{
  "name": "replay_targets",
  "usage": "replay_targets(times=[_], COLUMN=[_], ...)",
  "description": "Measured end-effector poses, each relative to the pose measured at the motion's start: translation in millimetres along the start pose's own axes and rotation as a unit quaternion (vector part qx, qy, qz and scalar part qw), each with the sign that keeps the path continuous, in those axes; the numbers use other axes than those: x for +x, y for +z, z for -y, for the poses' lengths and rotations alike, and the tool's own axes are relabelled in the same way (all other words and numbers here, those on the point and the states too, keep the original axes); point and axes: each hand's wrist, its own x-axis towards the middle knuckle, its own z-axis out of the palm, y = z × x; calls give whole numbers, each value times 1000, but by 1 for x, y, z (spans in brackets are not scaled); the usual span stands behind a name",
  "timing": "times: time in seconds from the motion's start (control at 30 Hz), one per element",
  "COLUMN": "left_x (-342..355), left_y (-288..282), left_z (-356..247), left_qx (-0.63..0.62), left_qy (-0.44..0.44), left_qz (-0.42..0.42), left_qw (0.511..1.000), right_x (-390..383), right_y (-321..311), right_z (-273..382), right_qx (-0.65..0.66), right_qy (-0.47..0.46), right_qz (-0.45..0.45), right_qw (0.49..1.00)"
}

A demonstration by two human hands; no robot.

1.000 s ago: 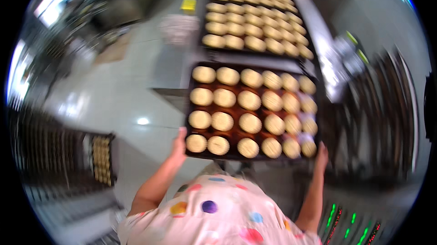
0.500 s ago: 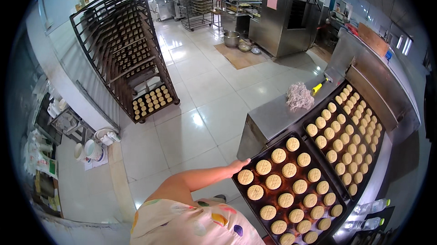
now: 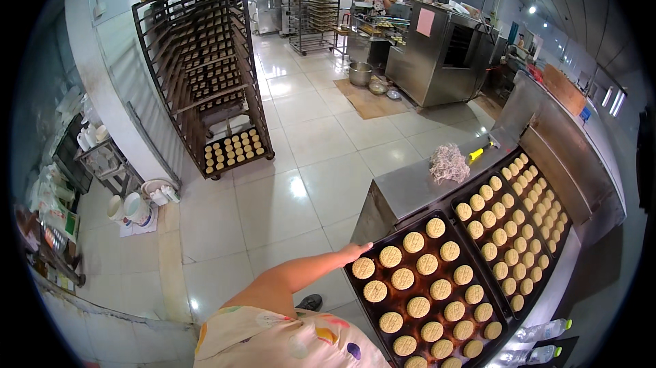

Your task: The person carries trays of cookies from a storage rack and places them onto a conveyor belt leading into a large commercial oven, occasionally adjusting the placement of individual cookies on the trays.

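My left hand [image 3: 357,252] is closed on the far left corner of a dark baking tray [image 3: 396,297]. Rows of round, pale, patterned pastries [image 3: 418,307] lie on that tray, spaced apart. The tray's far right side lies close against a second tray [image 3: 476,216] of similar pastries, on the metal surface to my right. Beyond it is another filled tray. My right hand is out of the picture, and the tray's near end runs past the lower edge.
A mop-like bundle of strings [image 3: 449,164] and a yellow-handled tool [image 3: 476,155] lie on the metal ledge [image 3: 410,194]. Two plastic bottles [image 3: 547,329] lie at lower right. A tall rack [image 3: 256,88] of pastry trays stands far left. A person [image 3: 377,2] works at the back.
The view has swung slightly, so the rack and machines sit further right and my shoe shows more. My left hand keeps its hold on the tray's corner.
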Motion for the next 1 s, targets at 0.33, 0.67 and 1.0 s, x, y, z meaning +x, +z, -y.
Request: replay_targets(times=[0.33,0.67,1.0], left_x=[50,12,33], left_y=[18,8,18], left_z=[27,5,-7], left_qx=[58,-122,-132], left_qy=[20,27,49], left_qz=[1,7,12], left_qw=[998,992,990], right_x=[-36,-27,0], right_y=[-116,-88,-91], right_z=[-58,-41,-65], right_qx=[-63,165,153], right_qy=[-74,-8,-37], right_qz=[-49,-251,-294], right_qw=[994,954,943])
